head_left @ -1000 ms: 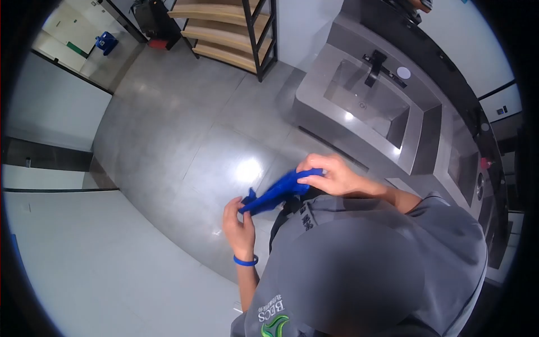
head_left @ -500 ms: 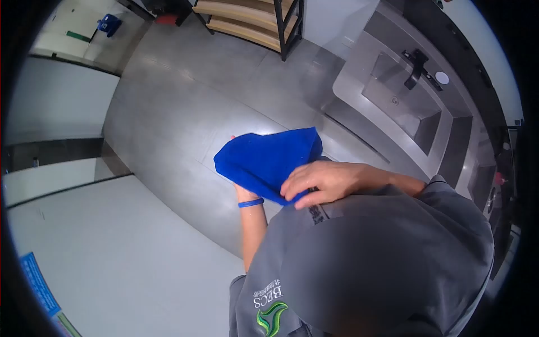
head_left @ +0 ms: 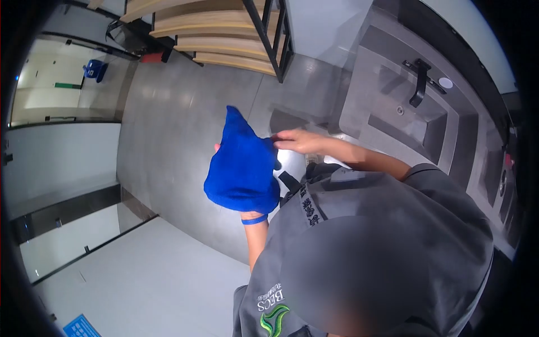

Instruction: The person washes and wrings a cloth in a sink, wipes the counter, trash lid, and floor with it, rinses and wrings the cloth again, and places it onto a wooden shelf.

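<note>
Blue cloth: draped over your left hand, above the floor, left of the sink.
Left grip: mostly covered; cannot tell its width.
Right grip: your right hand, fingertips at the cloth's right edge; pinch unclear.

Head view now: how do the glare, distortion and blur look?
Head view: wide-lens distortion bows the shelf boards, and black fills the corners; head view: strong glare whitens the floor just right of the blue cloth; head view: a smooth blurred patch covers part of the gray shirt, while the cloth's outline looks fairly crisp.
</note>
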Tool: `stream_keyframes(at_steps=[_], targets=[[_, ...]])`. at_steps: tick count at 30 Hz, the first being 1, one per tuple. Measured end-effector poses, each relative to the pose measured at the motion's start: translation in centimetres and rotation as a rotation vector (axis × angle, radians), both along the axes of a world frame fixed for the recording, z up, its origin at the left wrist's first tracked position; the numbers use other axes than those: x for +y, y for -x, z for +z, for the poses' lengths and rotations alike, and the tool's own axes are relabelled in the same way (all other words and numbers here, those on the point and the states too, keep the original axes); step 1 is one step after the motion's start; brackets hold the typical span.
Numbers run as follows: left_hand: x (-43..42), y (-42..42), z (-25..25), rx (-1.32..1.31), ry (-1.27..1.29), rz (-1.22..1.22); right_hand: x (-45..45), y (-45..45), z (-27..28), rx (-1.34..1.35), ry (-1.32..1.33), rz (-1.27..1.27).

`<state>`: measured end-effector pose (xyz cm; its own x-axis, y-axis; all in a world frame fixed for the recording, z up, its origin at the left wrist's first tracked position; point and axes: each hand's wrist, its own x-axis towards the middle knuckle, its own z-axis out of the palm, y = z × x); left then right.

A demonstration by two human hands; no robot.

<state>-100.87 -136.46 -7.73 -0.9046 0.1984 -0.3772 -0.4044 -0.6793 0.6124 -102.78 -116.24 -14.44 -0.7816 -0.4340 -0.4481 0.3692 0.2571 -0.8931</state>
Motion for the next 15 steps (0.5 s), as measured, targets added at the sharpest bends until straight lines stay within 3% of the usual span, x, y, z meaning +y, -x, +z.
stream_keyframes(at_steps=[1, 2, 4, 5, 7, 8, 12, 15], targets=[[0.0, 0.2, 0.2, 0.013, 0.036, -0.047, -0.7, -0.5, 1.3, -0.278, 0.13, -0.079], [-0.2, 0.4, 0.3, 0.038, 0.109, -0.103, -1.6, -0.8, 1.2, -0.329, 0.216, -0.169], [-1.3, 1.5, 0.1, -0.004, 0.035, -0.159, -2.0, -0.5, -0.5, -0.184, 0.365, -0.109], [-2.0, 2.2, -0.6, -0.257, -0.418, -0.033, -1.7, -0.5, -1.2, -0.142, 0.405, -0.186], [-3.3, 1.8, -0.8, 0.07, -0.19, -0.014, -0.8, -0.1, -1.4, -0.055, 0.483, -0.34], [-4.0, 1.7, -0.7, 0.236, -0.078, -0.003, 0.4, 0.3, -1.3, 0.011, 0.48, -0.378], [-5.3, 3.9, -0.9, 0.091, -0.108, -0.034, 2.6, 1.0, -0.2, 0.024, 0.238, -0.339], [-2.7, 5.0, -0.4, 0.084, -0.128, -0.236, 1.5, 0.1, 1.2, 0.143, 0.027, -0.264]])
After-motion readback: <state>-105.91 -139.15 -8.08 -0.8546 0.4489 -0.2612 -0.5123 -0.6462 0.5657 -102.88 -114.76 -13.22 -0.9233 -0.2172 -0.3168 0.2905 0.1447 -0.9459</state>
